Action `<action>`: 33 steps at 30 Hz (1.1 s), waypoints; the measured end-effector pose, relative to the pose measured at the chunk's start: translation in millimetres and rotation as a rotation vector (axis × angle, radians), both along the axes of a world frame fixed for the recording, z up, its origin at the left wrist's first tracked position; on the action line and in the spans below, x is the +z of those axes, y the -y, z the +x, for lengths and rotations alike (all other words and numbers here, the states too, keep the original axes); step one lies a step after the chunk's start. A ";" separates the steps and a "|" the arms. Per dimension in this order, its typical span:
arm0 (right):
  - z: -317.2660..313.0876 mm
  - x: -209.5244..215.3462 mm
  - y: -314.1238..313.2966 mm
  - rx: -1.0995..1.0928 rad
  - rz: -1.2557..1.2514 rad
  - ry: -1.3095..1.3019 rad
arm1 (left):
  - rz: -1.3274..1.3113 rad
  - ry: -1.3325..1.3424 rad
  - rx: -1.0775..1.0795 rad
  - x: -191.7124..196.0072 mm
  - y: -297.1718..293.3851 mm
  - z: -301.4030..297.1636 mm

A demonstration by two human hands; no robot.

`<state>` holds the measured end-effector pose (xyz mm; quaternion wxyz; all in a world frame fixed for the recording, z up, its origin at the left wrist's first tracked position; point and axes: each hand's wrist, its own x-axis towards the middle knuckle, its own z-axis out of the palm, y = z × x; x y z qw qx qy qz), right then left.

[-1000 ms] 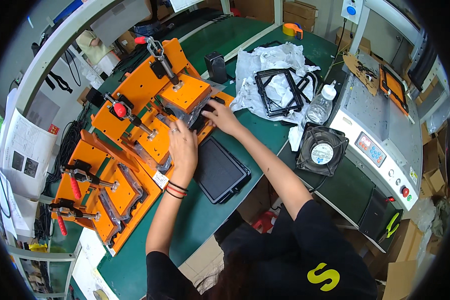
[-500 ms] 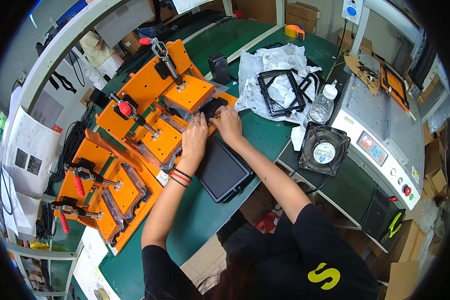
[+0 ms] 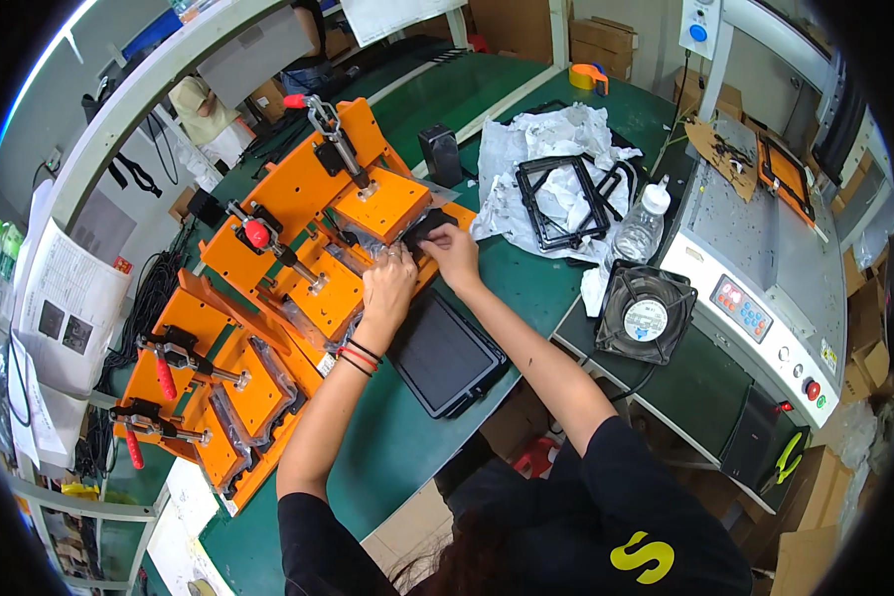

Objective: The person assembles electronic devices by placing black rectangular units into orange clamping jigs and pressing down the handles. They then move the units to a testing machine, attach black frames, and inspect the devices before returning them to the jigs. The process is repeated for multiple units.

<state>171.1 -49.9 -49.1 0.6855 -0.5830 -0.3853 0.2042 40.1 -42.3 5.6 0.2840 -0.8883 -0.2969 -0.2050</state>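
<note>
Both my hands work at the front edge of an orange clamping fixture (image 3: 323, 223), beside its uppermost pressing block (image 3: 379, 207). My right hand (image 3: 454, 260) pinches a small flat black part (image 3: 424, 226), which is tilted against the block's edge. Close on its left, my left hand (image 3: 389, 290) has its fingers bent together at the clear film under the block; what its fingertips grip is hidden. A black framed panel with a dark screen (image 3: 442, 353) lies on the green table just below my hands.
Toggle clamps with red handles (image 3: 256, 234) stand along the fixture. To the right are black frames (image 3: 563, 204) on crumpled white paper, a clear bottle (image 3: 639, 228) and a fan (image 3: 646, 316). A grey machine with a control panel (image 3: 743, 306) stands farther right.
The whole view has shifted slightly. The black part now stands more tilted in my right fingers, and my left hand stays close beside it.
</note>
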 end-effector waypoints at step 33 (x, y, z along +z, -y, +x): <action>21.1 98.4 232.9 -0.177 0.195 -0.039 | -0.478 0.215 0.276 80.8 72.4 8.1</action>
